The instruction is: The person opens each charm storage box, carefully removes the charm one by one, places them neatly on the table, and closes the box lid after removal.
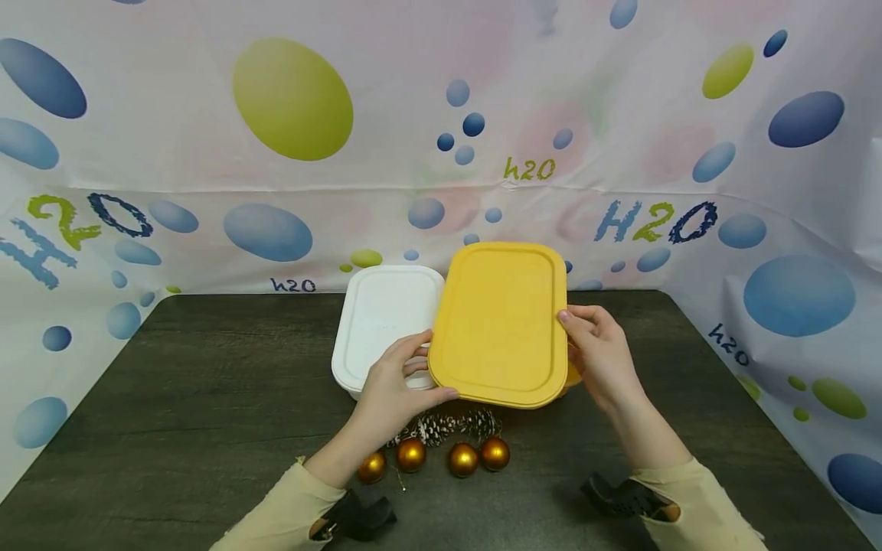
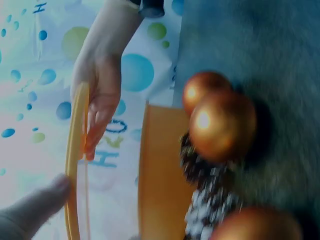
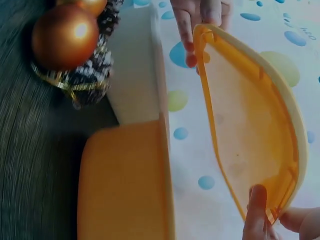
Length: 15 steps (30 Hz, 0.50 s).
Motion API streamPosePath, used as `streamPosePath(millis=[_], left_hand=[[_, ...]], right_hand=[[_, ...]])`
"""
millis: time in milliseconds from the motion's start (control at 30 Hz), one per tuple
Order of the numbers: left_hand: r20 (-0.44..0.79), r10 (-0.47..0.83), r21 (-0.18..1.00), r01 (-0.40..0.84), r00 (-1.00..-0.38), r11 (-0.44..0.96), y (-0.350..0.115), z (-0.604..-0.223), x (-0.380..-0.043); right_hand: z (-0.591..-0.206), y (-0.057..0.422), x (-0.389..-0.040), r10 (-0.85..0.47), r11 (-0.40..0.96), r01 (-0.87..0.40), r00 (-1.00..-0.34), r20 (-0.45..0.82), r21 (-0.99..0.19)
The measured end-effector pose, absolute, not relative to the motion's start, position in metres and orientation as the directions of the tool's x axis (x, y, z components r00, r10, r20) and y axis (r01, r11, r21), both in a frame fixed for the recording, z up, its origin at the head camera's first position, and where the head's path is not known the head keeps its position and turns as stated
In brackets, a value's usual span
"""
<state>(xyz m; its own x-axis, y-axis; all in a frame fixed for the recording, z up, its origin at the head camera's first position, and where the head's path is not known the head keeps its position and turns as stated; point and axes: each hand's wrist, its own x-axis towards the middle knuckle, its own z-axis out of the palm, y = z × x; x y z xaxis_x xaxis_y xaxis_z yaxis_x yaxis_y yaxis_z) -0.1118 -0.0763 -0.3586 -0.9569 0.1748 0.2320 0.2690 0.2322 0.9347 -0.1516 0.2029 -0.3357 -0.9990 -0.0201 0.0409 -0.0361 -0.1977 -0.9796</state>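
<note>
Both hands hold a yellow rectangular lid [image 1: 503, 325] raised and tilted above an orange-yellow box [image 3: 125, 185]. My left hand [image 1: 393, 390] grips its near left corner, thumb on top and fingers beneath. At the right edge, my right hand [image 1: 602, 352] pinches the rim with the thumb above. The right wrist view shows the lid's hollow underside, apart from the box's rim. In the head view the lid hides most of the box. Beside it on the left stands a white box with a white lid [image 1: 386, 317], partly behind my left hand.
In front of the boxes lie snowy pine cones [image 1: 441, 427] and several shiny copper-orange balls [image 1: 463, 460], near the left forearm. The dark wooden table [image 1: 207, 413] ends at a white backdrop [image 1: 386, 153] with blue and green dots. Black straps [image 1: 623, 497] circle the wrists.
</note>
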Motion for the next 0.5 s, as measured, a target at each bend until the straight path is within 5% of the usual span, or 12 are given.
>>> streamPosePath(millis=[200, 500], left_hand=[[0.267, 0.156, 0.919, 0.3, -0.951, 0.256, -0.056, -0.363, -0.112], [0.25, 0.163, 0.929, 0.284, -0.954, 0.236, -0.035, -0.365, -0.117]], right_hand=[[-0.341, 0.212, -0.153, 0.068, 0.062, -0.107, -0.992, 0.111, -0.992], [-0.349, 0.223, -0.156, 0.053, 0.418, -0.046, -0.996, 0.075, -0.907]])
